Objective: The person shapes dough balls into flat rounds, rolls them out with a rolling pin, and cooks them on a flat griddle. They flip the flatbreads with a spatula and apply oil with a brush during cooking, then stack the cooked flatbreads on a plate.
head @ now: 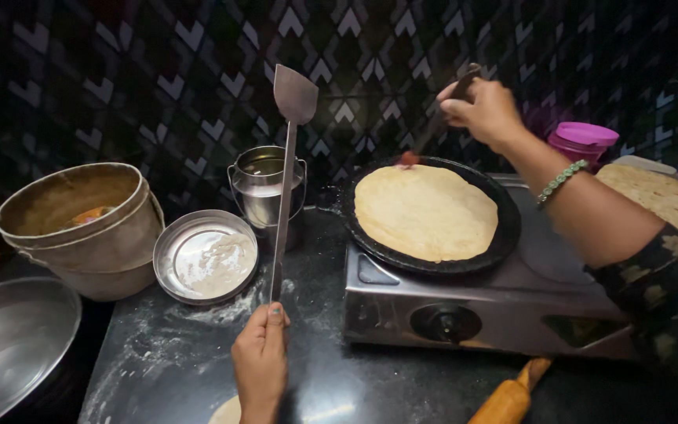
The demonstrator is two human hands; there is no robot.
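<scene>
A black stone countertop [402,385], dusted with white flour on its left half, carries everything here. On its right stands a stainless-steel gas stove [464,310] with 1 black knob at the front. On the stove sits a round, black, shallow iron griddle [504,235], and lying flat in it is a pale, round flatbread [425,212], the thing being worked on. It looks thin, soft and floppy, and likely hot, so it is better lifted from underneath at an edge with a blade than pinched.

At the far left is a wide steel basin [9,338], behind it a large round metal tub [80,228], then a flat steel plate of white flour [205,255], and a lidless steel can with a bail handle [264,188].

The left hand [260,365] is closed around the bottom of the handle of a long, flat-bladed steel spatula [286,180], held upright with the blade up; it looks stiff and light.

The right hand [484,110] is closed on the dark handle of a small red-tipped brush [433,129], its tip touching the flatbread's far edge.

At the right edge lie cooked flatbreads [668,196], a pink-lidded tub [582,141], and, nearer, a wooden rolling pin [512,396].
</scene>
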